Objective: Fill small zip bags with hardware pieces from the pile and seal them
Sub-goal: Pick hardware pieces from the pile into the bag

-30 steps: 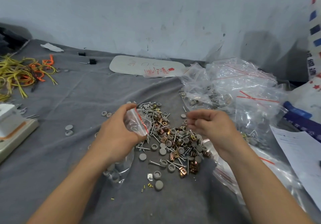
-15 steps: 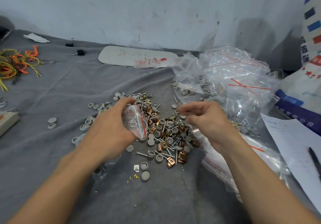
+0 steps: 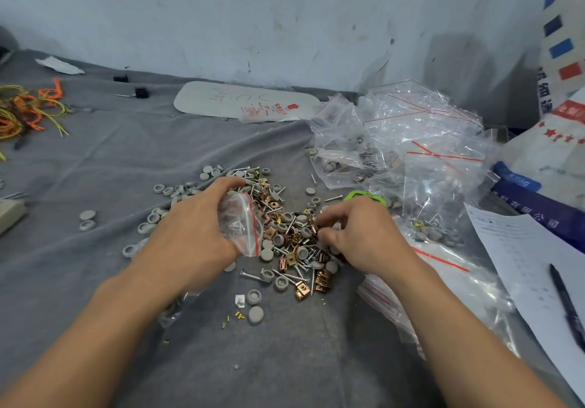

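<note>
While the left hand (image 3: 190,236) sits at the centre of the frame with its fingers and thumb curled round a small zip bag (image 3: 243,224), the bag's red-striped mouth faces right toward the pile of hardware (image 3: 291,236), and a few screws show through the clear plastic. The pile, a mix of screws, grey round caps and brass-coloured clips, lies on the grey cloth (image 3: 126,154) just right of the bag, between the two hands. The right hand (image 3: 361,236) is down on the right edge of the pile, its fingers bent and its thumb and fingertips drawn together among the pieces; whether they have hold of one cannot be told. A green object (image 3: 364,195) shows just above this hand. In the upper right lies a heap of clear bags (image 3: 411,142), some with hardware inside, and flat bags (image 3: 443,268) lie under the right forearm. A sheet of paper (image 3: 522,249) with a pen (image 3: 566,306) on it is at the right edge. Yellow and orange wires (image 3: 25,113) lie at the upper left, and a white board (image 3: 240,100) rests near the wall.
</note>
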Demonstrator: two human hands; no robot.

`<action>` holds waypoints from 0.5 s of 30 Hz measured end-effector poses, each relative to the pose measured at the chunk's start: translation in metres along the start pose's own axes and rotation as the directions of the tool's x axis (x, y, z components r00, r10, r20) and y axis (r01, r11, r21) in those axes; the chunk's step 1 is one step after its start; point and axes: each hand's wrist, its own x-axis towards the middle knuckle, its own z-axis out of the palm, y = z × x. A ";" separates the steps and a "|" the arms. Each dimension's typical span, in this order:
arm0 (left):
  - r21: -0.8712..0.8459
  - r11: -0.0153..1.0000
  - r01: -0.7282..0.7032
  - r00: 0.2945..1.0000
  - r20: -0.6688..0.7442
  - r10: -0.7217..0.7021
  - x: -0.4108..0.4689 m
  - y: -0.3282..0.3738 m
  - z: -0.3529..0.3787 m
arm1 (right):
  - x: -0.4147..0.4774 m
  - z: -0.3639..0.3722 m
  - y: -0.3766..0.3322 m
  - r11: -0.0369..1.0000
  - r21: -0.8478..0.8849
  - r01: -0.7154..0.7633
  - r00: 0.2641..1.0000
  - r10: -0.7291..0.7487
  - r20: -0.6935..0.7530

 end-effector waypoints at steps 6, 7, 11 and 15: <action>-0.023 1.000 0.011 1.000 -0.004 -0.011 0.000 -0.004 -0.005 | -0.004 0.002 -0.007 0.999 0.028 0.028 0.987 -0.023 -0.160; -0.023 1.000 0.018 1.000 -0.001 -0.018 -0.001 -0.004 -0.005 | -0.004 0.002 -0.010 0.999 0.030 0.036 0.990 -0.032 -0.139; -0.024 0.999 0.035 0.999 0.000 -0.035 0.000 -0.005 -0.007 | -0.004 0.009 -0.029 0.993 -0.056 0.105 0.994 -0.107 -0.028; -0.017 0.999 0.033 0.999 -0.005 -0.033 -0.001 -0.007 -0.007 | -0.003 0.013 -0.040 0.973 -0.214 0.091 0.995 -0.081 0.057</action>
